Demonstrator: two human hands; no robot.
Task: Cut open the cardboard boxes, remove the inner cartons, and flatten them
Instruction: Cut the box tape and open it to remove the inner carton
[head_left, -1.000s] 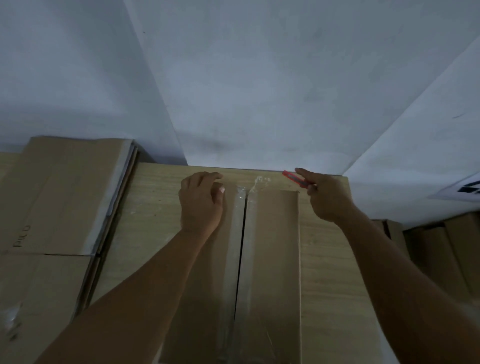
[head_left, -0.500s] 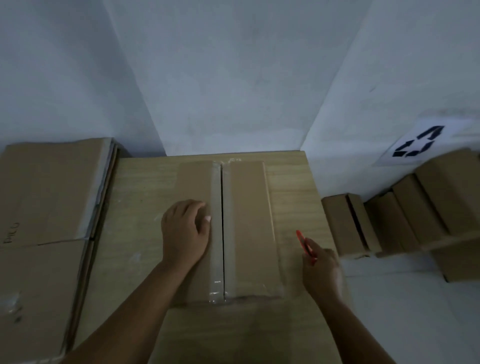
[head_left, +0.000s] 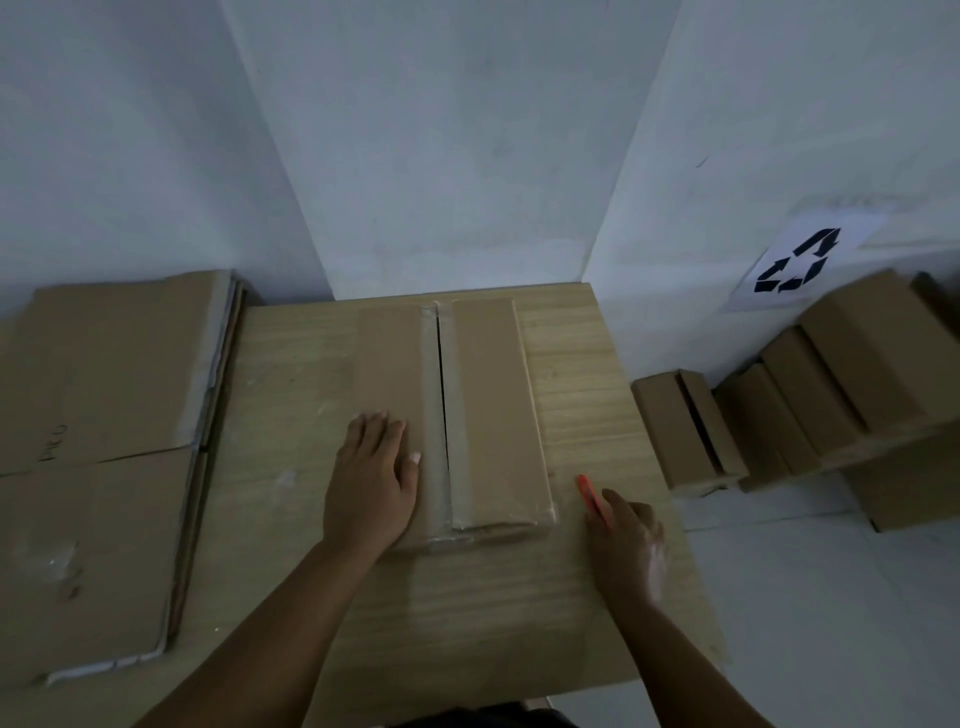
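Flattened cardboard sheets (head_left: 104, 415) lie stacked at the left edge of the frame, overlapping the left side of the wooden table (head_left: 291, 395), with some handwriting on the top sheet (too small to read). Moving toward the middle, the cardboard box (head_left: 493, 415) sits on the table, running from near the far edge toward the person; its two top flaps meet at a taped seam (head_left: 440, 395) with a dark slit along it, and clear tape shows wrinkled at the near end. Left hand (head_left: 371, 483) rests flat on the left flap near the box's near end, fingers straight and held together, palm down. Just right of the box, on bare tabletop, the right hand (head_left: 626, 545) grips a red box cutter (head_left: 589, 499), fingers curled round it, its tip pointing away from the person and lying just beside the box's near right corner, not touching it as far as I can tell. Farther right, on the pale floor against the white wall (head_left: 467, 130), several brown cartons (head_left: 831, 384) stand in a cluster, one with its top flaps parted. Above them, at upper right, a paper sign with a black recycling symbol (head_left: 795, 262) is stuck to the wall.
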